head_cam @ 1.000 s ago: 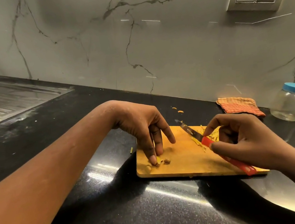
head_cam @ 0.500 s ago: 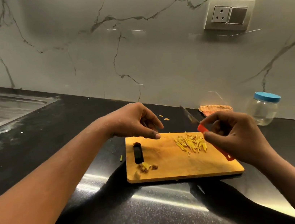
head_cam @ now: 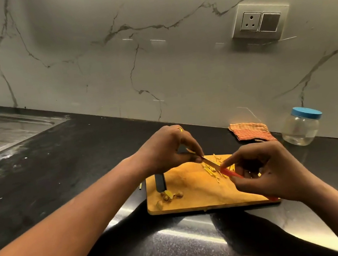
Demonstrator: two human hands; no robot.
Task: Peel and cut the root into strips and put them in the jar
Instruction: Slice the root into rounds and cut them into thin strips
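The left hand (head_cam: pixel 166 147) has moved from the scraps (head_cam: pixel 170 196) to pinch the knife (head_cam: pixel 212 163) blade mid-frame while the right hand (head_cam: pixel 271 169) grips its red handle, so cutting looks finished.

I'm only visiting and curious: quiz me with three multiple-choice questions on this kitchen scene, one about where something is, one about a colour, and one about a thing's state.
1. Where does the jar stand?
A) on the cutting board
B) on the counter, right of the cloth
C) in the sink

2. What colour is the handle of the knife?
A) red
B) green
C) white

3. The jar's lid is:
A) on the jar
B) lying on the counter
C) missing

Answers:
1. B, the jar stands on the dark counter beside the striped cloth.
2. A, red shows by the fingers of the right hand.
3. A, the blue lid caps the jar.
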